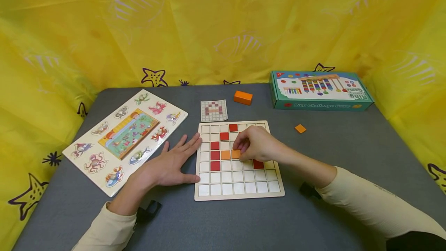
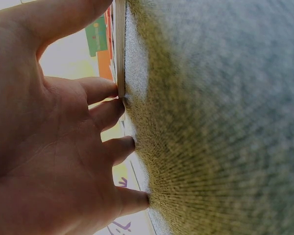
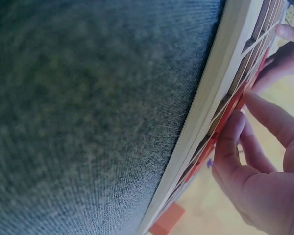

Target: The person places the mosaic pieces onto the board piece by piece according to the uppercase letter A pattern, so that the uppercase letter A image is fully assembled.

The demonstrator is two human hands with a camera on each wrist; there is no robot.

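A wooden grid board [image 1: 240,195] lies flat with red tiles [image 1: 215,145] in a slanting and upright pattern. Side by side in one row are an orange tile [image 1: 225,154] and a second orange tile [image 1: 236,153]. My right hand [image 1: 259,144] bends over the board and pinches that second tile between thumb and fingers, hiding cells beneath. In the right wrist view its fingertips [image 3: 236,120] are right at the grid's surface. Fingers spread, my left hand [image 1: 170,165] rests on the table, its thumb and fingertips at the board's left edge.
A small pattern card [image 1: 213,117] lies behind the board, beside an orange block [image 1: 243,97]. One loose orange tile [image 1: 300,128] is to the right. A picture puzzle board [image 1: 113,189] lies at left; a green game box [image 1: 322,104] stands back right, before a yellow curtain [image 1: 195,18].
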